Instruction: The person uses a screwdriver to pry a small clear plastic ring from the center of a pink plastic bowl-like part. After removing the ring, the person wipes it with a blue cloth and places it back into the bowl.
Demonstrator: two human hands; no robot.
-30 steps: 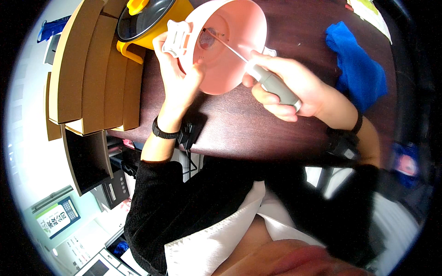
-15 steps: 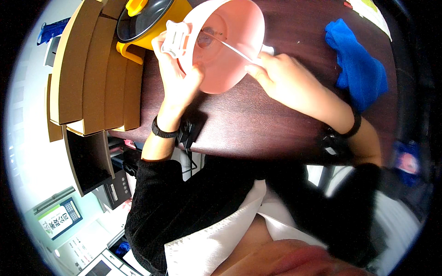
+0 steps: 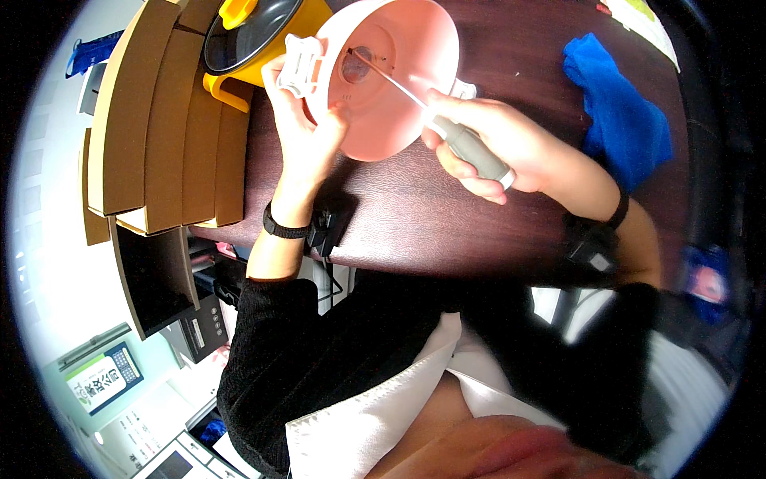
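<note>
A pink bowl-shaped housing (image 3: 383,120) is tilted on its side, with a small dark opening in its base and a white bracket (image 3: 302,68) on its left. My left hand (image 3: 307,140) grips that side by the bracket. My right hand (image 3: 503,148) is closed round the grey handle of a screwdriver (image 3: 471,152), whose thin shaft reaches inside the housing to the edge of the opening. Whether the tip sits on a screw is too small to tell.
A yellow pot with a black interior (image 3: 239,48) stands behind cardboard boxes (image 3: 159,120) at the left. A crumpled blue cloth (image 3: 606,112) lies on the right of the dark wooden table (image 3: 399,223). Papers (image 3: 638,24) lie at the back right.
My right hand turned over the screwdriver, hiding the handle half a second ago, and has turned back to show it. The housing has shifted very slightly left.
</note>
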